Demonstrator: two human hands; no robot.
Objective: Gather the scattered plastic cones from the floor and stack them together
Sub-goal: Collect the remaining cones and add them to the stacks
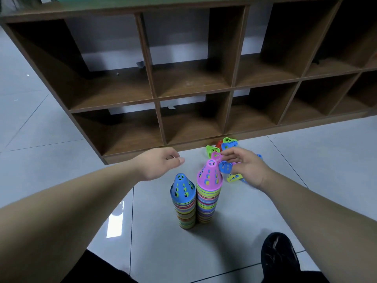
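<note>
- Right hand [242, 168]: fingers spread, empty, over the loose cones [229, 145] far right, likely to take one.
- Left hand [161, 162]: relaxed, empty, beyond the blue-topped stack [182, 193].
- Pink-topped stack [209, 178] just beside, upright.

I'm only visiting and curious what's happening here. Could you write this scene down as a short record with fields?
Setting: tiled floor in front of a brown cubby shelf
Stacks: two, upright, side by side; blue-topped stack shorter, pink-topped stack taller
Loose cones: green, red, blue, pink and yellow, lying near the shelf's foot
Left hand: open, holding nothing, near the stack tops
Right hand: fingers spread over the loose cones, no grip seen
Also: black shoe at lower right
</note>
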